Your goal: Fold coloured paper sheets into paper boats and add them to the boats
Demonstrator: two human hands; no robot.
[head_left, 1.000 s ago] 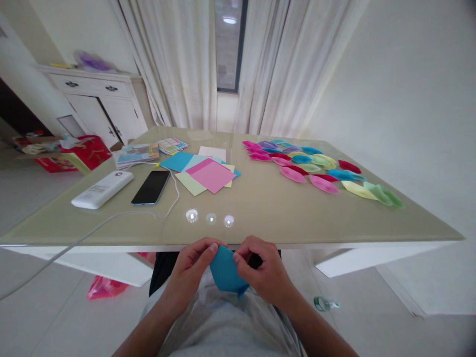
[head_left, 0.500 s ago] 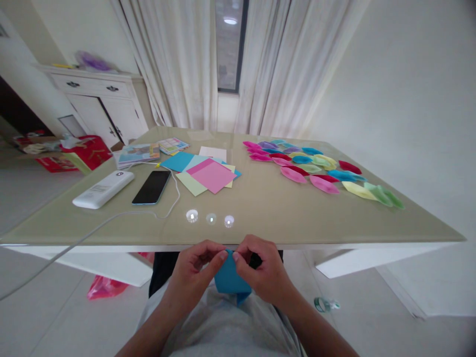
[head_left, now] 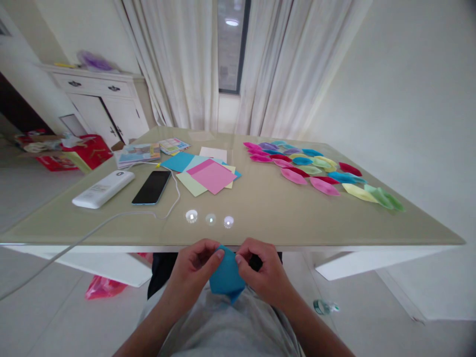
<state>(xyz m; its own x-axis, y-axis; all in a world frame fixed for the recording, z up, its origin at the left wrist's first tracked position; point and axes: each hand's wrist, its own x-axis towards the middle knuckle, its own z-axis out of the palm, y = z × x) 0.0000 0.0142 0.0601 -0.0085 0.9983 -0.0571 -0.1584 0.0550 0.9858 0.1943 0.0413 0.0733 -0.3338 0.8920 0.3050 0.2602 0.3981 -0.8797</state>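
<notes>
A piece of blue folded paper hangs between my hands, just below the table's front edge and in front of my shirt. My left hand pinches its upper left corner between thumb and fingers. On the right side of the paper, my right hand is closed, thumb against forefinger, at the edge. A small pointed flap shows at the bottom of the paper. Farther off lie loose coloured sheets, with a pink sheet on top, and several folded paper pieces, such as a pink one.
On the table a black phone, a white power bank and a white cable lie to the left. Booklets are behind them. A plastic bottle and a pink bag are on the floor.
The blue paper has shifted slightly left and tilted, and more of its top edge shows. My hands have moved slightly farther apart.
</notes>
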